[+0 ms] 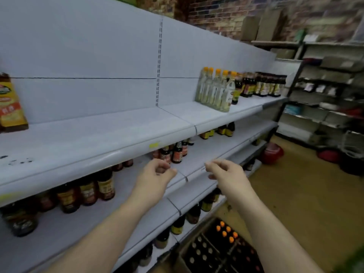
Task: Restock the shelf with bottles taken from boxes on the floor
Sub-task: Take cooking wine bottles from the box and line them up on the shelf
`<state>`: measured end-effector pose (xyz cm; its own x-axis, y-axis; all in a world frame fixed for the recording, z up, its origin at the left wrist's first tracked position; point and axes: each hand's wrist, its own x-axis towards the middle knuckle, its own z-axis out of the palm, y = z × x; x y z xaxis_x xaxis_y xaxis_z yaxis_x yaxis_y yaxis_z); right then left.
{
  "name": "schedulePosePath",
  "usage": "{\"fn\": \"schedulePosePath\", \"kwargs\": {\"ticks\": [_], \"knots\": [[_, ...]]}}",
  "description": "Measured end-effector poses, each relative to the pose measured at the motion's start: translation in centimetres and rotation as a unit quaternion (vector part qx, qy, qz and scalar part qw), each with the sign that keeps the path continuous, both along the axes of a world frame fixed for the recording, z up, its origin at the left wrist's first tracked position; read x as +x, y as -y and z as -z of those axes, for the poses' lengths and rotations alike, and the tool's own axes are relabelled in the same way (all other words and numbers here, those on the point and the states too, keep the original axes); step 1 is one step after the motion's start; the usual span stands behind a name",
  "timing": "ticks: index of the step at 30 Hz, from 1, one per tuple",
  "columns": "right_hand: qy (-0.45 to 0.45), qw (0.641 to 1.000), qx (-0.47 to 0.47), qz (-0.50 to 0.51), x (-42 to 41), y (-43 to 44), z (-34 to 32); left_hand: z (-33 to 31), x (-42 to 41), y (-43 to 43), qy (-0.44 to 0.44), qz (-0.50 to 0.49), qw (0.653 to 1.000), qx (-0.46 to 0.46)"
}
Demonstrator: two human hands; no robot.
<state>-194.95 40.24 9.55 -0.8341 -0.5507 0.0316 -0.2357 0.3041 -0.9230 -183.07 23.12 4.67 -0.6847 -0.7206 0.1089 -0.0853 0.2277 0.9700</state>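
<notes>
My left hand (156,172) and my right hand (226,172) hover side by side in front of the second shelf (197,164), fingers loosely curled, holding nothing. A row of clear bottles with orange caps (216,89) stands on the top shelf (137,123), with dark bottles (264,84) beyond them. Small dark sauce bottles (177,151) stand on the second shelf just past my left hand. On the floor at the bottom lies an open cardboard box (220,251) packed with dark bottles and several orange-capped ones.
Dark jars with yellow labels (86,191) line the left of the second shelf. A yellow and orange pack (11,107) stands at the far left of the top shelf. A second rack (325,91) and red basins (272,152) lie to the right across the yellowish floor.
</notes>
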Motion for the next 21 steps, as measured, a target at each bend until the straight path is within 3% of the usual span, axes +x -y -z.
{"fn": "schedulePosePath", "kwargs": {"ticks": [10, 21], "knots": [[0.033, 0.991, 0.031, 0.125, -8.5, -8.0, 4.2, 5.9, -12.6, -5.6, 0.062, 0.111, 0.991, 0.030], [0.096, 0.972, 0.079, 0.199, -21.5, -5.4, 12.8, 14.0, -26.0, -2.7, 0.148, 0.141, 0.979, 0.026]]}}
